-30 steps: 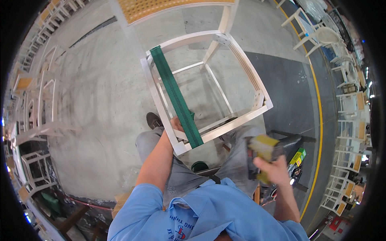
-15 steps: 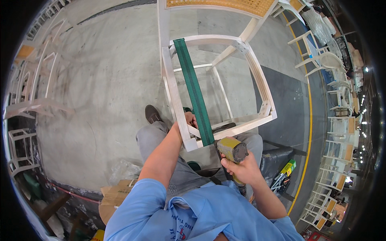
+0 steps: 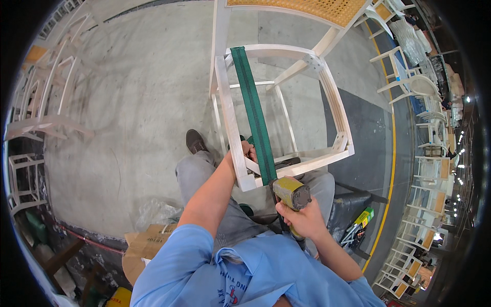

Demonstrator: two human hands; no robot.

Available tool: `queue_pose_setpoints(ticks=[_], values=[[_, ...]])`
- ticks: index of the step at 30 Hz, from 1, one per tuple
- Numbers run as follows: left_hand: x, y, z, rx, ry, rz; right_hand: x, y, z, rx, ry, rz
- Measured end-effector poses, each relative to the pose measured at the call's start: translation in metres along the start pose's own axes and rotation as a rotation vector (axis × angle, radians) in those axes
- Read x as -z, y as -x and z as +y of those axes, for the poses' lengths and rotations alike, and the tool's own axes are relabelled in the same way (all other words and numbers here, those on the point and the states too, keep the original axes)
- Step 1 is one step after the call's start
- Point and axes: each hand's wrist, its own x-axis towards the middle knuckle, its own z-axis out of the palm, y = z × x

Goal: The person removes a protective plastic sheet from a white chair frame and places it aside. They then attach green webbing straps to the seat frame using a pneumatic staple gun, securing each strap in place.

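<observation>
In front of me stands a pale wooden chair frame (image 3: 233,123) with an open seat. One strip of green webbing (image 3: 251,102) runs from the seat's far rail to its near rail, close to the left side. My right hand (image 3: 306,217) is wrapped round a staple gun (image 3: 291,192), a worn yellow and grey power tool, whose nose is beside the webbing's near end at the front rail. My left hand (image 3: 248,152) reaches over the left rail near the front corner, left of the webbing. Its fingers are curled, and anything in them is hidden.
A woven cane backrest (image 3: 296,9) rises at the far side of the chair. A black padded stool (image 3: 348,204) is at my right, with a green and yellow box (image 3: 365,217) on it. A cardboard box (image 3: 146,248) sits at my left. More chair frames (image 3: 38,125) stand along both sides.
The chair frame and webbing have shifted slightly right in view, turning a little. The staple gun has moved slightly left and down, staying near the webbing's end. Both hands keep their grip.
</observation>
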Motion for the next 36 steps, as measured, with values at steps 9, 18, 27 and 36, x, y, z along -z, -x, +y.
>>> queue_pose_setpoints(ticks=[9,18,27,36], values=[[0.005,0.004,0.000,0.069,0.066,-0.062,-0.008,0.007,0.004,0.019,0.005,-0.021],[0.031,0.013,-0.009,-0.188,-0.381,-0.279,0.034,0.052,0.008,0.152,-0.110,0.095],[0.025,0.152,-0.090,-1.001,-0.612,0.506,0.073,0.069,0.053,0.218,-0.157,0.089],[-0.032,0.157,-0.183,-0.645,-0.447,0.131,0.071,0.063,0.043,0.257,-0.172,-0.030]])
